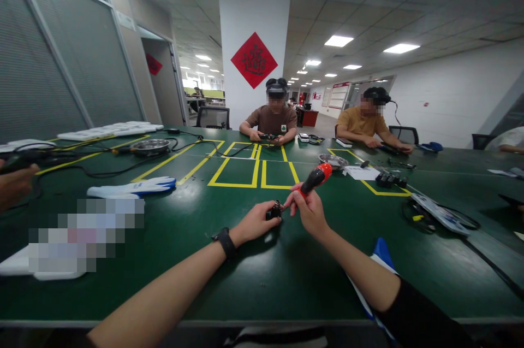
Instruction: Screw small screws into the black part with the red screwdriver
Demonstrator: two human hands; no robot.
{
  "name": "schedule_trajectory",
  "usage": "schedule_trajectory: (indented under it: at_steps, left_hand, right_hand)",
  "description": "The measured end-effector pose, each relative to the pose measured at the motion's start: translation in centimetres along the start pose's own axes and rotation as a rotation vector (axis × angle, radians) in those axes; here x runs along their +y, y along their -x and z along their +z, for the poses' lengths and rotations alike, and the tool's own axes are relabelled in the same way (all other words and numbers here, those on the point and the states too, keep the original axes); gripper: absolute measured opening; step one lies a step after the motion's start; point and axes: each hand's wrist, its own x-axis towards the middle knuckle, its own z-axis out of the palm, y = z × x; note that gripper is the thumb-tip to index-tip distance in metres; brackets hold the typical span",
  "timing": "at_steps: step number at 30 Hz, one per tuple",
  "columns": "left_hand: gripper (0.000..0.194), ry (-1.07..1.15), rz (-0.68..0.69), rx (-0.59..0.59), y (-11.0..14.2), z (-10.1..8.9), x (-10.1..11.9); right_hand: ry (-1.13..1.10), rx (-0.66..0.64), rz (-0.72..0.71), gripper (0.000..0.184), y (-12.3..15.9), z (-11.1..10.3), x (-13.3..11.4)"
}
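Observation:
My left hand is closed around a small dark part with a shiny metal piece on top, low over the green table. What kind of part it is I cannot make out. My right hand grips a screwdriver with a red and black handle. The handle tilts up to the right, and the shaft points down left at the small part. Fingers hide most of the shaft, and I cannot tell whether its tip touches the part. A dark watch band circles my left wrist.
On the green table, yellow tape marks rectangles. Blue-and-white gloves lie left, another glove under my right forearm. A power strip with cables and several black blocks are right. Two people sit opposite; another person's hand shows left.

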Motion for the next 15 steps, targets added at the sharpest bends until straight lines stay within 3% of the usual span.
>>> schedule_trajectory:
  at_steps: [10, 15]
  left_hand:
    - [0.022, 0.120, -0.054, 0.004, -0.12, 0.30, -0.31]
    - [0.023, 0.080, -0.056, 0.004, -0.11, 0.32, -0.40]
  right_hand:
    - [-0.077, -0.009, 0.056, 0.020, -0.43, 0.00, -0.15]
    - [-0.158, -0.070, 0.082, 0.024, -0.90, -0.30, -0.53]
